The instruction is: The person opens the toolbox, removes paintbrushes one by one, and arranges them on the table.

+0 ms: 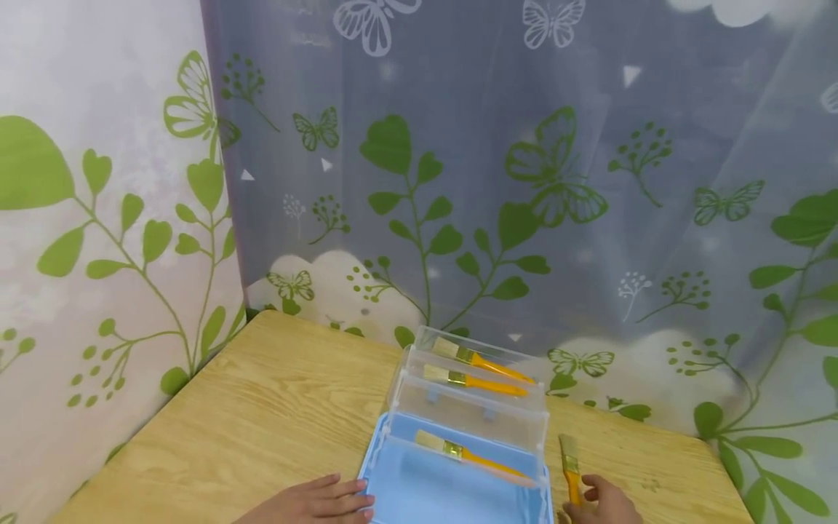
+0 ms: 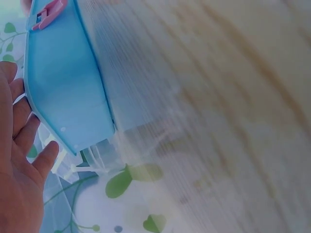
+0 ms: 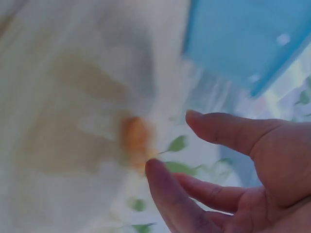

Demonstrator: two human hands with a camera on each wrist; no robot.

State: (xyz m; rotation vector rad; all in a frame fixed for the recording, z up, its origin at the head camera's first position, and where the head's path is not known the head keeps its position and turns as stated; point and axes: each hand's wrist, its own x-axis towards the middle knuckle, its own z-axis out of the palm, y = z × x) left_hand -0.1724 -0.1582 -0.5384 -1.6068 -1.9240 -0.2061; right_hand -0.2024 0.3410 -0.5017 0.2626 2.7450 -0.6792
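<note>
Flanking box edges, two hands, tabletop spreading leftward

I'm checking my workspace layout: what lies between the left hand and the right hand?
In the head view, the blue box lies between the left hand and right hand, with a brush close by the right hand.

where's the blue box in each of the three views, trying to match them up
Head: the blue box is at the bottom, just right of centre, cut off by the lower edge.
Left wrist: the blue box is upper left, beside the left hand.
Right wrist: the blue box fills the top right corner.
Shared landmark: the green leaf print shows in all three.
</note>
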